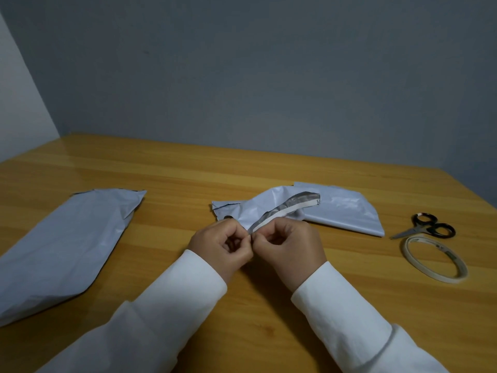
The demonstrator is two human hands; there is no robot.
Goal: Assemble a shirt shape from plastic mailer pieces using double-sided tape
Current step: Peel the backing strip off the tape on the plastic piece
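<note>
A small crumpled white mailer piece (242,207) lies at the table's middle, its dark inner edge turned up with a white tape strip (282,212) along it. My left hand (223,244) and my right hand (289,244) meet at the strip's near end, and both pinch it between thumb and fingertips. A second white mailer piece (347,208) lies just behind and to the right, partly under the first. A long white mailer piece (61,246) lies flat at the left.
Black-handled scissors (427,227) and a roll of double-sided tape (434,258) lie at the right on the wooden table (172,179). A grey wall stands close behind the table's far edge.
</note>
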